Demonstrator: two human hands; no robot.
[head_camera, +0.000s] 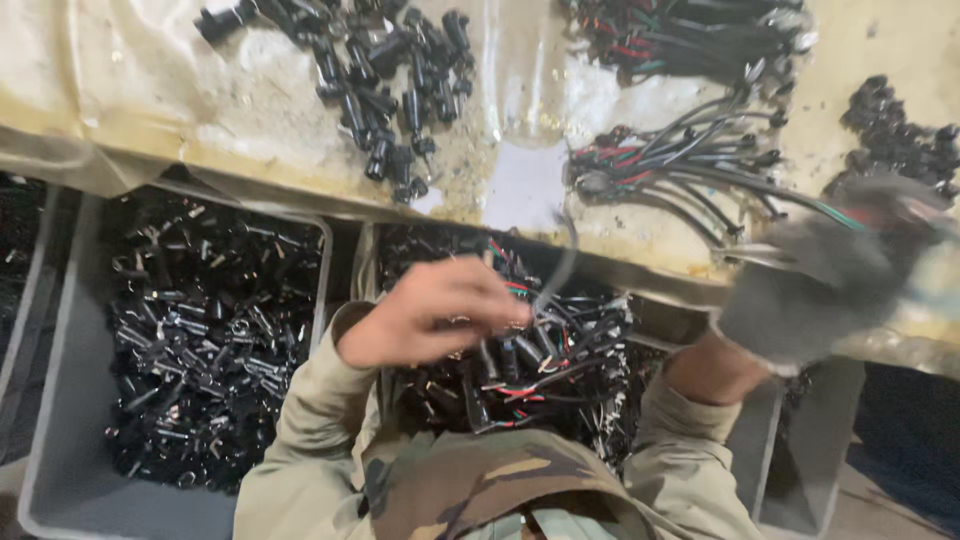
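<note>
A grey bin (60, 440) of black connectors (200, 330) is seen below the worktop (250, 130); the gloved right hand (835, 275) is blurred, its grip untellable; the left hand (430, 310) is pinched on a thin wired plug (545, 290) above the middle bin; light, limp, best held at its stiff end.

This is a small assembly workshop. A worn, plastic-covered surface (120, 90) carries heaps of black connectors (380, 70) at 12 o'clock and wired cable bundles (680, 160) at 2 o'clock, while grey bins (60, 470) of black parts sit at 8 o'clock.
</note>
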